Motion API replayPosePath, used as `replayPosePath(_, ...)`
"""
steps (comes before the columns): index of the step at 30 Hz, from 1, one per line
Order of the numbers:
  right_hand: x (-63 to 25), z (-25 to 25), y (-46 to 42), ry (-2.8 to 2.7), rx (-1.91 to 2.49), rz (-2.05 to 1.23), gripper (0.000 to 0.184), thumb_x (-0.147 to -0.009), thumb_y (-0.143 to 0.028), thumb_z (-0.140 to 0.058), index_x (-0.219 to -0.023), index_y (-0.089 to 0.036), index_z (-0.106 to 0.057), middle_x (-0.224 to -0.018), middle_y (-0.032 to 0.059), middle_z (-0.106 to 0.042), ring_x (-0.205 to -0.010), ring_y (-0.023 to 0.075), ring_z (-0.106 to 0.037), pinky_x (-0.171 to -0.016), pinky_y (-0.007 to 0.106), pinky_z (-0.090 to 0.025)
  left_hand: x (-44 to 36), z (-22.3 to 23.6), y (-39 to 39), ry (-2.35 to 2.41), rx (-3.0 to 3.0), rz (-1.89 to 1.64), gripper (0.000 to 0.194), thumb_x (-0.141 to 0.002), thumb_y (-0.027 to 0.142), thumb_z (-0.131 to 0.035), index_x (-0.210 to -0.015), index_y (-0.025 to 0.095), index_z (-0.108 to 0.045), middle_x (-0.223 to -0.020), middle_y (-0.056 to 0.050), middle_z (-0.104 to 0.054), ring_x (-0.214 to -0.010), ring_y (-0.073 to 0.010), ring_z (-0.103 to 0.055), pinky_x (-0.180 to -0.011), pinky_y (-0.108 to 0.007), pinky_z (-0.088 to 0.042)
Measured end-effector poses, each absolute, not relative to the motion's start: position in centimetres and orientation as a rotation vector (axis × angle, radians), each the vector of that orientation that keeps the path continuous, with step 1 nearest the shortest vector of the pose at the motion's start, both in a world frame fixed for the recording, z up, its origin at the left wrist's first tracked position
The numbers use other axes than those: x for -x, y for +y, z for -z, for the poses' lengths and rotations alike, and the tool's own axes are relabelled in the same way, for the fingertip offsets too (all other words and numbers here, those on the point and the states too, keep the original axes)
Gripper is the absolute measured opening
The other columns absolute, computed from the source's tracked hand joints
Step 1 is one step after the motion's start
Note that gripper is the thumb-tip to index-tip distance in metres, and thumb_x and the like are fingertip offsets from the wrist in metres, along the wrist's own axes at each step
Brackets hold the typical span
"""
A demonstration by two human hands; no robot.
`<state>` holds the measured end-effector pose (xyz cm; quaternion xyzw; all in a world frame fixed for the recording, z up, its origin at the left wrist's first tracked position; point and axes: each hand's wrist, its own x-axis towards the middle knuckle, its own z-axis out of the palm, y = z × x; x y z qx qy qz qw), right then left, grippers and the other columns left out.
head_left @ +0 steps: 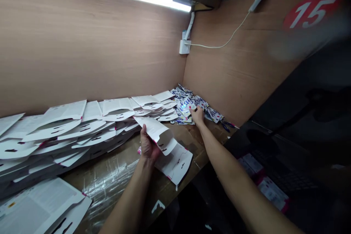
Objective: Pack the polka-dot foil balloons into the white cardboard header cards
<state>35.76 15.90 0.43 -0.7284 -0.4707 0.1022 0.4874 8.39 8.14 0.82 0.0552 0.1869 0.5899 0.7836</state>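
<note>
My left hand (149, 147) grips a white cardboard sleeve (160, 133) with a hang-hole flap, its mouth bowed open toward the right. Below that, another white sleeve (178, 162) lies on the bench near the edge. At the back corner, my right hand (197, 114) is closed with its fingertips on a shiny printed packet (185, 105). Around those fingers spreads a pile of similar small packets (203, 101) with blue lettering and coloured dots. How firmly the packet is pinched is partly hidden by the hand.
Overlapping stacks of white sleeves (90, 124) run along the back wall, with more sleeves (41, 204) at the front left. Dark-handled scissors or a similar tool (226, 126) lie right of the packets. Pink-and-white boxes (271, 192) sit below the bench. A socket (185, 46) and cable hang in the corner.
</note>
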Motion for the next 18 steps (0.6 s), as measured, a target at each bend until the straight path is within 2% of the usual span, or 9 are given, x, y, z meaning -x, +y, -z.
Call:
replayPosePath(4,-37.2,0.2,12.4,-1.027,1.706,-0.186,0.042,-0.097,-0.051,-0.051,-0.110,-0.013,-0.062,-0.106,0.0157,-0.073,-0.090,0.0226,-0.065,-0.086,0.037,-0.054,-8.3,-1.0,7.9,0.337,-0.162,-1.253,0.056,-0.094,0.057,-0.070,-0.133,0.017,-0.068,-0.106,-0.011,-0.080,-0.097,-0.0281,-0.077,-0.097,-0.045,-0.062)
replayPosePath(6,-37.2,0.2,9.0,-1.020,1.621,-0.178,0.043,-0.100,-0.050,-0.049,-0.121,-0.014,-0.060,-0.115,0.0161,-0.073,-0.095,0.0234,-0.069,-0.087,0.039,-0.057,-8.5,-1.0,7.6,0.327,-0.189,-1.200,0.066,-0.091,0.068,-0.068,-0.133,0.017,-0.068,-0.105,-0.013,-0.079,-0.100,-0.0326,-0.077,-0.095,-0.050,-0.062)
replayPosePath(8,-36.3,-0.1,4.8,-1.089,1.492,-0.150,0.038,-0.102,-0.047,-0.052,-0.124,-0.017,-0.063,-0.115,0.0139,-0.075,-0.100,0.0251,-0.073,-0.090,0.040,-0.059,-8.7,-1.0,7.4,0.327,-0.195,-1.134,0.076,-0.088,0.078,-0.064,-0.132,0.017,-0.068,-0.104,-0.015,-0.079,-0.103,-0.0365,-0.076,-0.094,-0.055,-0.061)
replayPosePath(11,-33.7,-0.9,-1.4,-1.485,1.228,-0.088,0.026,-0.102,-0.032,-0.058,-0.124,-0.022,-0.069,-0.111,0.0110,-0.079,-0.103,0.0280,-0.076,-0.093,0.041,-0.061,-9.2,-1.0,7.0,0.317,-0.169,-1.129,0.076,-0.087,0.081,-0.062,-0.131,0.019,-0.068,-0.106,-0.014,-0.078,-0.106,-0.0370,-0.075,-0.097,-0.056,-0.060)
replayPosePath(15,-30.4,-2.8,-5.2,-2.189,0.865,-0.009,0.043,-0.101,-0.010,-0.050,-0.140,-0.023,-0.063,-0.130,0.0116,-0.076,-0.123,0.0266,-0.072,-0.109,0.046,-0.056,-9.6,-1.1,6.6,0.326,-0.173,-1.141,0.077,-0.087,0.080,-0.063,-0.133,0.019,-0.067,-0.109,-0.015,-0.078,-0.106,-0.0370,-0.074,-0.098,-0.057,-0.058)
replayPosePath(18,-29.8,-4.2,-5.4,-2.348,0.890,0.095,0.042,-0.100,-0.005,-0.050,-0.137,-0.020,-0.063,-0.130,0.0126,-0.076,-0.124,0.0254,-0.072,-0.110,0.047,-0.055,-9.6,-1.3,6.4,0.340,-0.219,-1.146,0.079,-0.088,0.080,-0.061,-0.134,0.016,-0.067,-0.108,-0.016,-0.078,-0.099,-0.0361,-0.075,-0.097,-0.056,-0.059)
